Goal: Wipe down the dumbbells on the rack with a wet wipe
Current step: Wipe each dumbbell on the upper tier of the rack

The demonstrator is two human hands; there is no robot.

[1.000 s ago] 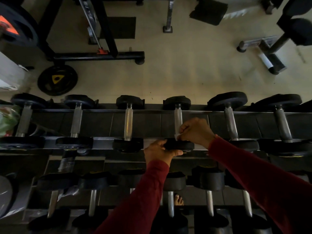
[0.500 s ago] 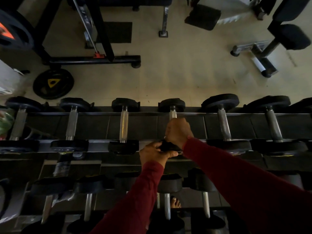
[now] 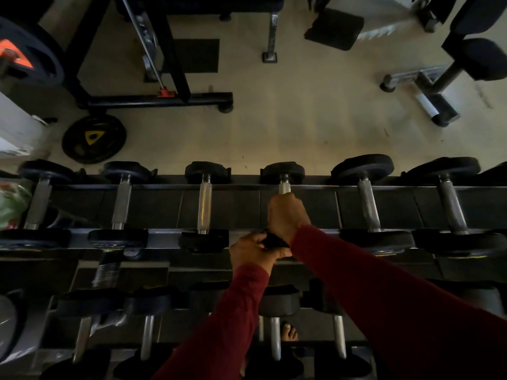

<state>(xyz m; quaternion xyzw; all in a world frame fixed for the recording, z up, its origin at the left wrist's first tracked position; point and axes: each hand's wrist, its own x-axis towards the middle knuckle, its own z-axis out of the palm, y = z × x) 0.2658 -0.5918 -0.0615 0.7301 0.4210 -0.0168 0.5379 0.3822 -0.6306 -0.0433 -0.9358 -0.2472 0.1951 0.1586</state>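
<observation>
A pale gym floor stretches out beyond the rack, dim and a little scuffed. On it, off to my left, a black weight plate with a yellow triangle lies flat beside the base of a black machine frame, and a bench leg stands further back. To my right sits another piece of equipment with a padded seat.

The rack runs across in front of me with a row of dumbbells on its upper shelf, their metal handles pointing away from me, and a second row on the shelf below. A green bag shows at the left edge.

My right hand is curled round the handle of the dumbbell fourth from the left, covering most of the grip; only a short bit of bare metal shows above my knuckles. I cannot see the wipe under that hand. My left hand holds the near black head of the same dumbbell, fingers bent over its edge. Both red sleeves cross over the lower shelf and hide some of the dumbbells there. My bare foot shows between the lower handles.
</observation>
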